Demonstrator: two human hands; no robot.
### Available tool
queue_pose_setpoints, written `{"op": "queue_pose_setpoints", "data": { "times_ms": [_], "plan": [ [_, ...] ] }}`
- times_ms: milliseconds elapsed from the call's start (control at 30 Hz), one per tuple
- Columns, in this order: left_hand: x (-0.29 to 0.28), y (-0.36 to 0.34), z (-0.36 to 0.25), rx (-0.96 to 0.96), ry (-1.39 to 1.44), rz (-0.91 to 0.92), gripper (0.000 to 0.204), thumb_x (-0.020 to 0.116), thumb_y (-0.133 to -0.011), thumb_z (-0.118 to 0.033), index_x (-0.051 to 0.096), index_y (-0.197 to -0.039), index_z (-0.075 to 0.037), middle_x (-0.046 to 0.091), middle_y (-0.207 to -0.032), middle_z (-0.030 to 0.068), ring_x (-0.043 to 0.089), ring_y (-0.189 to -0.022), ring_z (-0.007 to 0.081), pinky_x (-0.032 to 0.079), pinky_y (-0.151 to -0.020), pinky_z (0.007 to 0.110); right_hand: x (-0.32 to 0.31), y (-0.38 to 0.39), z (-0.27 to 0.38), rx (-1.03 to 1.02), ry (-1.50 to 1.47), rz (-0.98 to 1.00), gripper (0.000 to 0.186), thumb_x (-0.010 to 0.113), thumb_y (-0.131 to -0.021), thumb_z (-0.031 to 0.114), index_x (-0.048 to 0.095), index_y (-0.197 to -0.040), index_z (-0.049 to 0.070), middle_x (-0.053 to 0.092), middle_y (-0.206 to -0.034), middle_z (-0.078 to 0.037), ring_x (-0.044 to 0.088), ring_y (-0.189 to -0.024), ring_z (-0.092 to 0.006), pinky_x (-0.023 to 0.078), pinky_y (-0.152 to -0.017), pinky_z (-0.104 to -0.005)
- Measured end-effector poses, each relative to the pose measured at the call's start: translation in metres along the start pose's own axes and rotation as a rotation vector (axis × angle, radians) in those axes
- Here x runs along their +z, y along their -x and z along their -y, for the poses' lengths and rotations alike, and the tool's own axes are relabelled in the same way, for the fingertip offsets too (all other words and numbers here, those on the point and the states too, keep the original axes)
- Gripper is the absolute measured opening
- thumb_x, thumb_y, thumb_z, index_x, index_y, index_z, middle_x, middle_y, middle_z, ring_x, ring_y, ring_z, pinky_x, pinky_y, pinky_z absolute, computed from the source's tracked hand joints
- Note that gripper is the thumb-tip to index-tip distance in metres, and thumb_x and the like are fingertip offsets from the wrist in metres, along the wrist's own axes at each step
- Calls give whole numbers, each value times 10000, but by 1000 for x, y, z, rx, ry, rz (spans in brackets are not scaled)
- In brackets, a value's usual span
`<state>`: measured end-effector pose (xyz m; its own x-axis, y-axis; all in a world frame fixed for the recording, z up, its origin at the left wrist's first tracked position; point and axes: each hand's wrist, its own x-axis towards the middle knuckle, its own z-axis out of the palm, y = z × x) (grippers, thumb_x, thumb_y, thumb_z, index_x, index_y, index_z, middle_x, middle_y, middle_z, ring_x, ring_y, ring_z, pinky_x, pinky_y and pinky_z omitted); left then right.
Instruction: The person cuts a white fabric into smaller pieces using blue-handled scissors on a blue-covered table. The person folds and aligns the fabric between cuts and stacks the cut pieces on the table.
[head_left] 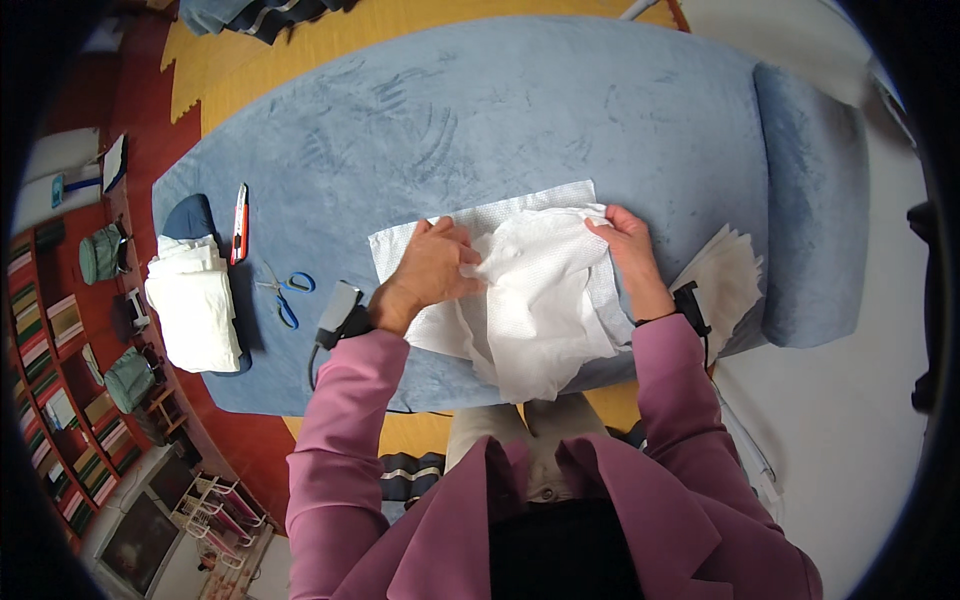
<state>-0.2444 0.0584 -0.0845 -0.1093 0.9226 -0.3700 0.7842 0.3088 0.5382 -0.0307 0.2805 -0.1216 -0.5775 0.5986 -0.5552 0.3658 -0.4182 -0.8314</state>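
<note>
A white dimpled paper towel hangs loosely creased across the near edge of the blue padded bed. Beneath it lies another white dimpled sheet, its straight far edge showing. My right hand pinches the upper right corner of the top towel between thumb and fingers. On the left side, my left hand is bent over the towel's edge with its fingers curled in on the material; the fingertips are partly hidden. Both wrists wear dark bands with small devices.
The blue padded bed has a raised cushion on the right. Fanned white sheets lie beside my right wrist. At the left are blue-handled scissors, a red utility knife and a folded white stack on dark cloth.
</note>
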Motion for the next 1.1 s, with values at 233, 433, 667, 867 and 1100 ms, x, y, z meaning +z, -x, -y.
{"op": "queue_pose_setpoints", "data": {
  "times_ms": [233,433,667,867,1100],
  "plan": [
    [-31,19,-16,-81,451,-324,267,802,-701,-96,727,-957,-108,623,-1110,39,522,-1140,270,408,-957,425,-19,17,34,-186,-23,203,151,623,-958,90,610,-1088,13,623,-999,42,525,-938,-28,418,-845,-197],
    [-32,-18,-52,103,359,-531,801,638,-689,63,431,-1431,-156,616,-1236,111,410,-1318,353,310,-1140,456,-6,51,62,-168,67,403,285,610,-953,54,566,-1234,38,631,-1080,33,547,-1042,-51,407,-955,-221],
    [-62,-9,-51,-23,39,-259,253,787,-703,-187,749,-928,-77,707,-943,110,606,-996,284,397,-1005,453,-42,84,119,-194,286,206,394,561,-943,-3,523,-1334,-3,651,-1157,-36,571,-1110,-99,420,-991,-250],
    [-120,82,-110,119,-55,-808,241,762,-623,-112,596,-779,-34,669,-1008,114,624,-997,337,497,-816,407,-58,140,153,-332,493,32,295,600,-932,9,625,-1224,-18,690,-1143,-65,613,-1078,-115,415,-1045,-323],
    [-23,105,-125,398,-185,-546,282,680,-635,-166,607,-856,-6,643,-1228,124,598,-1204,327,526,-981,424,-68,162,102,-589,634,471,557,445,-665,-187,700,-1104,41,702,-1199,-66,504,-1340,-252,241,-1191,-479]
  ]
}}
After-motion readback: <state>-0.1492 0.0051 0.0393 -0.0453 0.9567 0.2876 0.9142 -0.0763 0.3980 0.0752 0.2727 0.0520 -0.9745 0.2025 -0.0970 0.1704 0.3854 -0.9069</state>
